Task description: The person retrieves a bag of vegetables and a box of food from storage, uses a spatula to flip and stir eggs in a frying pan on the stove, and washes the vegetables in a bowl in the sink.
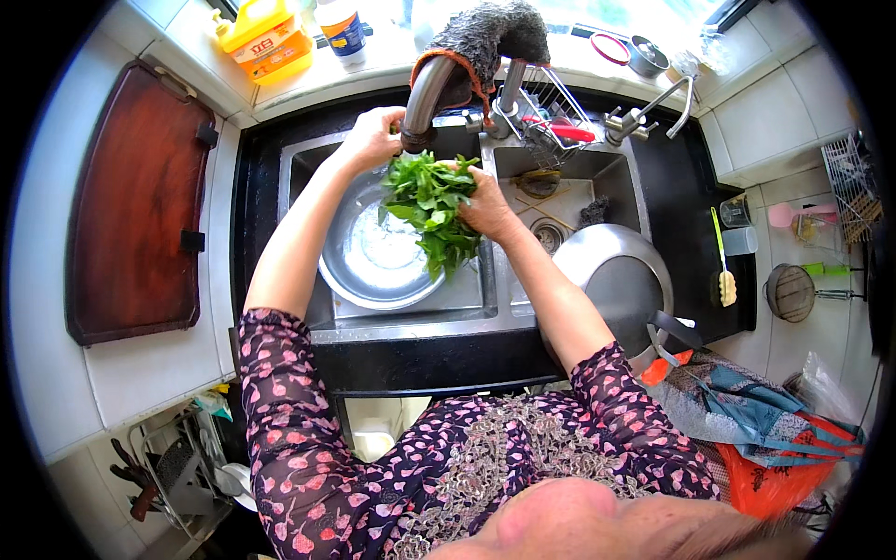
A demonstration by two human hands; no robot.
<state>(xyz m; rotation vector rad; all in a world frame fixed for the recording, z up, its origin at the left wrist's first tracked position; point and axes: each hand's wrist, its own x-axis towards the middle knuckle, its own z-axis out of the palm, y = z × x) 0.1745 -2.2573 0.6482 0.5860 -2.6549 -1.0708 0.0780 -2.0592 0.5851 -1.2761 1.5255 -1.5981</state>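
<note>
A bunch of leafy greens (431,207) is in my right hand (487,203), over the right side of a round metal basin (359,285). My right fingers wrap round the bunch and are partly hidden by leaves. My left hand (375,140) is beside the mouth of the faucet (422,112), above the basin's far rim. Its fingers are bent together, and what they hold, if anything, is hidden. The faucet's upper part is wrapped in dark cloth. The basin sits in the left bowl of the double sink (481,322).
A large metal pan (611,280) leans over the right sink bowl. Behind the sink stand a wire rack (560,103) and a second tap (635,121). A yellow jug (266,47) and a white bottle (341,33) stand on the sill. A brush (723,271) lies on the right counter.
</note>
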